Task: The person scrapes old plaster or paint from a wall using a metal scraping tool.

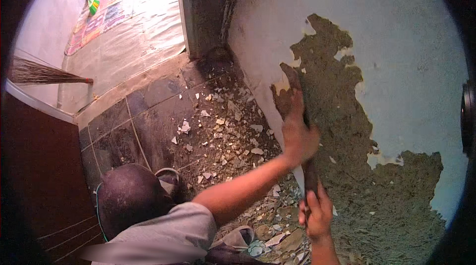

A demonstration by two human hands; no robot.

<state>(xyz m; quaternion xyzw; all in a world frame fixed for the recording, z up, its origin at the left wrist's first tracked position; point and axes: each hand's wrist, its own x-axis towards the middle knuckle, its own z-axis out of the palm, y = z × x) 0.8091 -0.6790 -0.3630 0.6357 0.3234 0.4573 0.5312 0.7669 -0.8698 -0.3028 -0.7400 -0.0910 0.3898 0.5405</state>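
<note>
A long, narrow dark tool [310,178] with a flat look slants up along the wall; its exact kind does not show. My right hand [317,213] is closed round its lower end. Higher up, my left hand [300,141] lies over the tool, thumb and fingers pressing it against the wall, a little blurred. Around the tool's upper end is a large rough brown patch [342,116] of bare wall. Pale blue-white paint [406,66] with ragged edges surrounds this patch.
Broken paint and plaster chips [218,136] litter the dark tiled floor [116,141]. Shoes [240,237] stand among them near my bent leg. A doorway at the upper left opens on a light floor covering [144,22], a stick broom [54,74] and a green-yellow broom [93,6].
</note>
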